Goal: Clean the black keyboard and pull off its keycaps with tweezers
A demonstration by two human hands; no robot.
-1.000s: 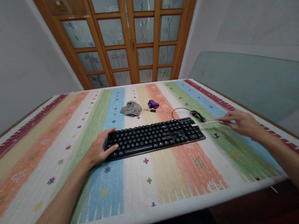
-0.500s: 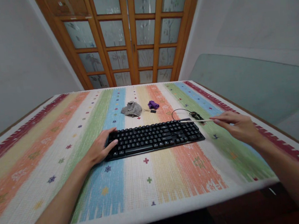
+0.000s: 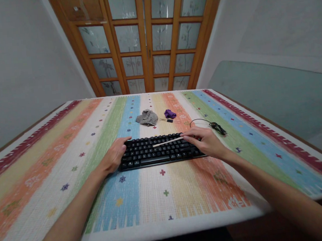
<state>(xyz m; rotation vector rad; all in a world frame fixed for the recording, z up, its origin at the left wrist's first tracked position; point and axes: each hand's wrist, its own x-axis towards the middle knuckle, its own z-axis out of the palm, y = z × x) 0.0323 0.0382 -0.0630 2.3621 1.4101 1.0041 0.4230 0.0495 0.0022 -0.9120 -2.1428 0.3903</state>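
Note:
A black keyboard (image 3: pixel 155 160) lies on the striped tablecloth in front of me. My left hand (image 3: pixel 114 155) grips its left end, with the thumb at the edge and the index finger along the far corner. Between the fingertips of my right hand (image 3: pixel 207 142) is a long cotton swab (image 3: pixel 166 142). The swab points left over the upper middle keys; whether its tip touches them I cannot tell. My right hand hides much of the keyboard's right end.
Beyond the keyboard lie a crumpled grey cloth (image 3: pixel 147 118), a bunched purple cloth (image 3: pixel 170 114) and a small black item with thin sticks (image 3: pixel 170 121). The keyboard's bundled cable (image 3: pixel 218 128) rests at the right. A striped tablecloth (image 3: pixel 150 203) covers the table.
My right hand has moved left with the cotton swab, from beyond the keyboard's right end to over its middle keys. My left hand stays on the left end, its thumb drawn back.

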